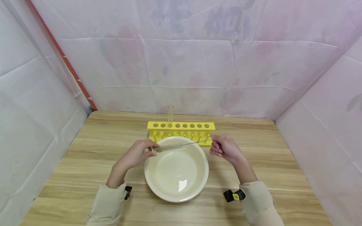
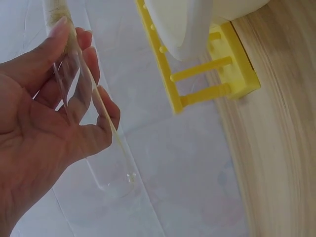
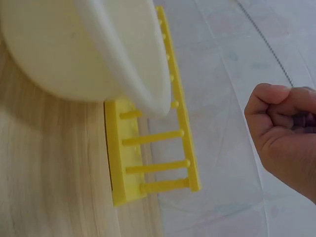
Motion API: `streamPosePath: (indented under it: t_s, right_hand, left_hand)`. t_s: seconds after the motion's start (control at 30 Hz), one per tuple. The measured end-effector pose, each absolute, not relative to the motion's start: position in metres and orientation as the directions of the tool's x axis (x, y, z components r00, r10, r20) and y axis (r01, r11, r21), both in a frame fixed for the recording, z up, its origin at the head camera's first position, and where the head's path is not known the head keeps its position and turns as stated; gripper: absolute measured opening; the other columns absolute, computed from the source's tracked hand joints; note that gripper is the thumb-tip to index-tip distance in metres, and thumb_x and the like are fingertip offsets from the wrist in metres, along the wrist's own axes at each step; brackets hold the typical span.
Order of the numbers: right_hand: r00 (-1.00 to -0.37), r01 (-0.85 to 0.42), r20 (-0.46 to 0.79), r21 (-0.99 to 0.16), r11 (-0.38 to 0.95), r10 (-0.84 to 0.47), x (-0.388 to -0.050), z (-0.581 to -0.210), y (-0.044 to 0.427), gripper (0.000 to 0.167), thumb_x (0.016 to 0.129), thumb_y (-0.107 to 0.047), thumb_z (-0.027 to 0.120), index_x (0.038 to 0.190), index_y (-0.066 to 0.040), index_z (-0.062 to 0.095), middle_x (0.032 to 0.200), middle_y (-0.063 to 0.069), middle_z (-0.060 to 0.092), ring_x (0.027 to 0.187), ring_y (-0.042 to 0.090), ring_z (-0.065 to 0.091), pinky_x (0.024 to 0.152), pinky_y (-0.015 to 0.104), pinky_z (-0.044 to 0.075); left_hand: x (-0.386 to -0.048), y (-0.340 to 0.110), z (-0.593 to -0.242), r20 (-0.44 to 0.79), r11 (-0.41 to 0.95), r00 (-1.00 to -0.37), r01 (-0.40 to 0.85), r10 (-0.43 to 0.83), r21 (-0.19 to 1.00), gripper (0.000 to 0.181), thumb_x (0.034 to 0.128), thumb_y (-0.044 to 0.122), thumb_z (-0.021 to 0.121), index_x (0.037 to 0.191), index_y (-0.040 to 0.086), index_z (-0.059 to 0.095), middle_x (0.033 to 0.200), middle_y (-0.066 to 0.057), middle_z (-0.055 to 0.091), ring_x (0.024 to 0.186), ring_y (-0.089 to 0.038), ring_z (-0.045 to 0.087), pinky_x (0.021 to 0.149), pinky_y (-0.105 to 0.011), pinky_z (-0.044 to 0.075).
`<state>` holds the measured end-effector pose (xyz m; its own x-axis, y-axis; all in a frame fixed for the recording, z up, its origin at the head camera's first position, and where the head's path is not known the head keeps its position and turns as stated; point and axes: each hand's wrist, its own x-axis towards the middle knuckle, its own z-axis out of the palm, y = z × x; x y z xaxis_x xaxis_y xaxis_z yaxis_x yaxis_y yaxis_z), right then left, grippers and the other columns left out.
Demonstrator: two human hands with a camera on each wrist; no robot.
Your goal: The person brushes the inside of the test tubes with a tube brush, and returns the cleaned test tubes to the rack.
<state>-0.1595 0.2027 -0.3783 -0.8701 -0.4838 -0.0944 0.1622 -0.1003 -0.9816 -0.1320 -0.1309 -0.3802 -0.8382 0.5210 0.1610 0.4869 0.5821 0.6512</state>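
Note:
Over the back left of a cream basin (image 1: 205, 175), the left hand (image 1: 137, 153) grips a clear glass test tube (image 2: 111, 170) lying nearly level. Bristles of a brush (image 2: 58, 15) show at the tube's mouth, between thumb and fingers in the left wrist view. The brush's thin twisted wire (image 3: 266, 43) runs across to the right hand (image 1: 228, 149), which pinches its end between thumb and curled index finger, right of the basin. How far the bristles reach inside the tube is hard to tell.
Behind the basin stands a yellow test tube rack (image 1: 181, 125) with a row of holes and pegs. One clear tube (image 1: 170, 114) stands upright in it. The wooden table (image 1: 268, 157) is bounded by pale sheeting at the back and sides.

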Motion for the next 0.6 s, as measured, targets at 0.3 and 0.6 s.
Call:
streamPosePath:
  t_s: [0.3, 0.6]
  right_hand:
    - [-0.805, -0.145, 0.143, -0.988, -0.043, -0.576, -0.160, -0.383, 0.217, 0.049, 0.101, -0.013, 0.031, 0.055, 0.004, 0.033, 0.047, 0.014, 0.032, 0.042, 0.029, 0.030, 0.047, 0.032, 0.035]
    - [-0.884, 0.106, -0.054, -0.991, -0.086, -0.464, -0.158, -0.383, 0.219, 0.049, 0.099, -0.013, 0.037, 0.052, -0.001, 0.033, 0.043, 0.000, 0.035, 0.038, 0.021, 0.028, 0.054, 0.029, 0.040]
  left_hand:
    - [-0.132, -0.138, -0.380, 0.122, 0.512, -0.810, 0.471, 0.574, 0.718, 0.021, 0.0830, 0.001, 0.064, 0.103, -0.002, 0.065, 0.089, -0.002, 0.063, 0.079, -0.013, 0.055, 0.067, -0.028, 0.048]
    - [-0.131, -0.137, -0.381, 0.128, 0.572, -0.836, 0.468, 0.533, 0.674, 0.018, 0.0808, 0.001, 0.066, 0.099, 0.001, 0.067, 0.086, -0.001, 0.063, 0.076, -0.011, 0.056, 0.066, -0.027, 0.047]
